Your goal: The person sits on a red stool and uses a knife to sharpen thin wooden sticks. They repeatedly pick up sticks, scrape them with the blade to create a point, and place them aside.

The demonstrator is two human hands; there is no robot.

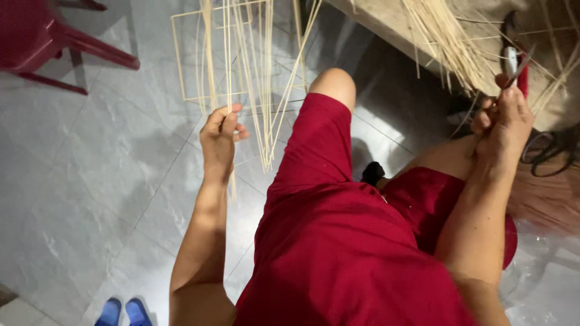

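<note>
My left hand (220, 134) is closed on a thin pale bamboo strip (228, 54) that runs up and out of the top of the view, beside a loose bundle of similar strips (266, 90) hanging in front of my raised knee. My right hand (502, 115) grips a red-handled cutting tool (521, 71) with a metal blade, held up near a pile of bamboo slivers (447, 42). I wear red shorts (338, 241).
A red plastic chair (42, 36) stands at the top left on the grey tiled floor (90, 181). A thin rectangular bamboo frame (181, 60) lies behind the strips. Blue slippers (124, 312) sit at the bottom left. A dark cord (547, 154) coils at the right.
</note>
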